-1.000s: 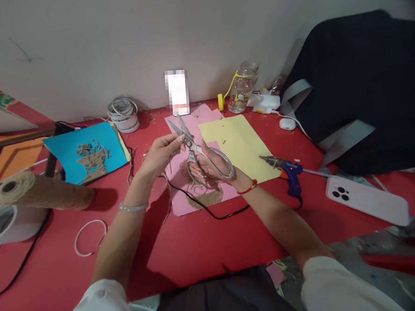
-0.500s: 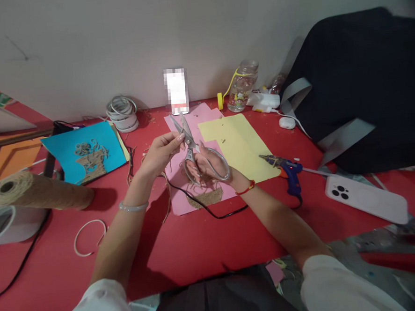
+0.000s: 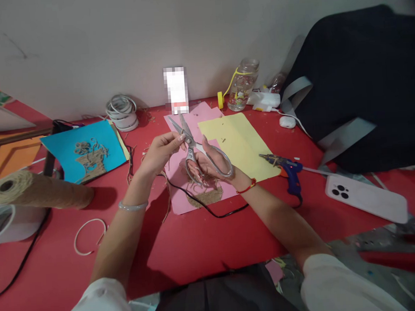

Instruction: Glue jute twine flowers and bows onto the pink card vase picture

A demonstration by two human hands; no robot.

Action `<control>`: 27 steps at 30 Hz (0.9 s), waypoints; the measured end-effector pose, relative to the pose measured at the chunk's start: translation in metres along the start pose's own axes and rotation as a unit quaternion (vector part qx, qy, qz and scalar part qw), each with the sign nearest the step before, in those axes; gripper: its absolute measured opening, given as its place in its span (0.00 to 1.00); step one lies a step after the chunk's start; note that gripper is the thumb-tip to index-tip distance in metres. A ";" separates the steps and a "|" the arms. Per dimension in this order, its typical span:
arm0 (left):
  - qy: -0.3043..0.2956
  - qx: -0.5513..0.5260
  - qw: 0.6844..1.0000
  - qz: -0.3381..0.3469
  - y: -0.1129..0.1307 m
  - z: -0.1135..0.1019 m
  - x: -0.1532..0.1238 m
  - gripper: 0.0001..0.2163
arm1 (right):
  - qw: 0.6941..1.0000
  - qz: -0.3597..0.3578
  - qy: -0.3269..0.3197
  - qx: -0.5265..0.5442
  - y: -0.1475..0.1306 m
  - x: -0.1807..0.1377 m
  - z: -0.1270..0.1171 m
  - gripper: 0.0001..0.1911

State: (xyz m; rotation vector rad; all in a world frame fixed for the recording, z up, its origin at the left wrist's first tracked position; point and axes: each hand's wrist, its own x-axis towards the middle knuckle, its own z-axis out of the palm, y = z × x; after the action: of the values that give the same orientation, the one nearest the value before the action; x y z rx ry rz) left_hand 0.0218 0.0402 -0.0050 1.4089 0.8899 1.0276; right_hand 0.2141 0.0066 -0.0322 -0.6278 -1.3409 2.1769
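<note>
My right hand (image 3: 213,159) has its fingers and thumb through the handle loops of a pair of metal scissors (image 3: 188,141). The blades point up and away, a little apart. Close by, my left hand (image 3: 163,151) pinches thumb against fingers beside the blades; what it holds there is too small to make out. Under the hands lies pink paper (image 3: 180,204) carrying a woven jute-twine piece (image 3: 210,197) with loose strands above it, partly covered by my right hand. A black cable (image 3: 196,200) crosses over this piece.
Yellow paper (image 3: 249,148) and a blue glue gun (image 3: 292,174) lie right, near a white phone (image 3: 366,198). Left are a twine spool (image 3: 42,190) and blue paper (image 3: 61,148) bearing twine work. A lit phone (image 3: 177,89) and glass bottle (image 3: 242,90) stand behind.
The scissors' handles have spread slightly wider, and my right hand has shifted a little to the right. My left hand keeps almost the same place.
</note>
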 end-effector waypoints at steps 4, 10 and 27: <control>-0.004 0.001 1.000 -0.007 -0.002 -0.001 0.001 0.17 | 1.000 0.003 0.017 -0.004 0.000 0.001 0.002 0.40; 0.022 0.004 1.000 -0.004 -0.002 -0.004 0.002 0.18 | 0.998 -0.013 0.060 0.009 0.005 0.007 0.005 0.37; 0.020 0.082 0.996 0.000 -0.001 -0.010 0.001 0.16 | 1.000 0.006 -0.006 -0.004 -0.011 -0.006 0.000 0.41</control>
State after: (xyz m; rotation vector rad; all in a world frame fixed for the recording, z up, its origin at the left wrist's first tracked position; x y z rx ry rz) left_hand 0.0127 0.0445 -0.0058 1.5298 1.0229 1.0028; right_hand 0.2203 0.0070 -0.0219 -0.6276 -1.3552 2.1886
